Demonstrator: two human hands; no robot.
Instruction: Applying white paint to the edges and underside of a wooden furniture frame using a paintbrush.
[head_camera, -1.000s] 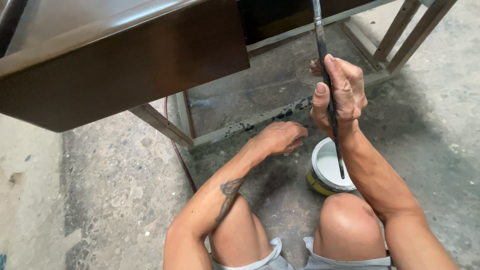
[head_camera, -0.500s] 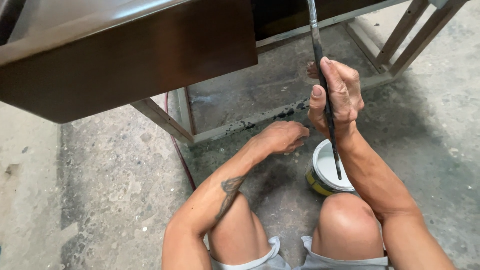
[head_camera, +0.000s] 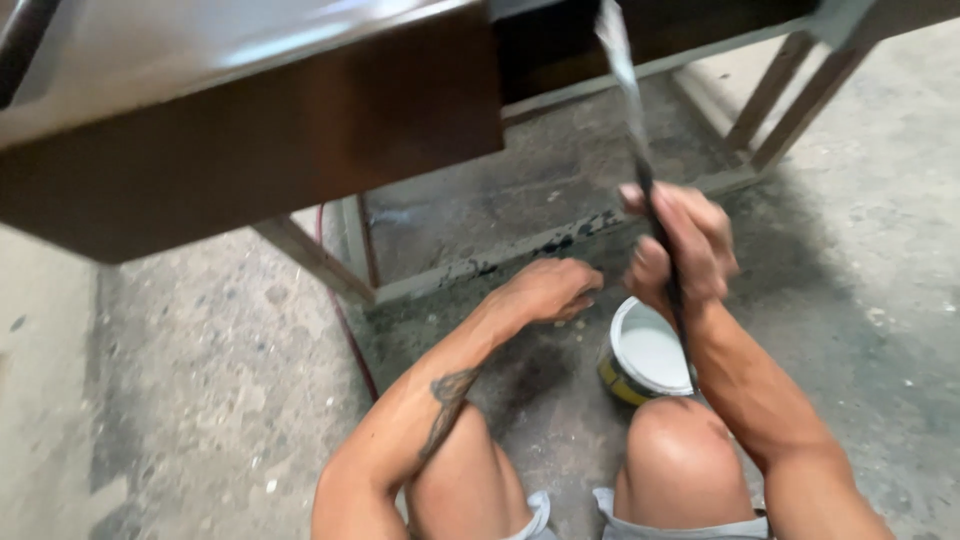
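My right hand (head_camera: 682, 245) is closed around a long dark paintbrush (head_camera: 632, 110), held upright with its tip up near the underside of a dark brown wooden table (head_camera: 250, 160). Just below that hand, in front of my right knee, stands an open tin of white paint (head_camera: 645, 352) with a yellow side. My left hand (head_camera: 548, 290) rests palm down on the concrete floor, left of the tin, fingers loosely curled and holding nothing. The picture is blurred by motion.
Pale wooden frame rails (head_camera: 480, 265) and slanted legs (head_camera: 790, 100) of the table stand on the stained concrete floor (head_camera: 200, 400). A thin red cord (head_camera: 345, 325) runs across the floor by the left leg. My bare knees are at the bottom.
The view has shifted so the table edge sits lower and more to the right. My right hand with the brush has dropped slightly toward the tin. My left hand stays on the floor.
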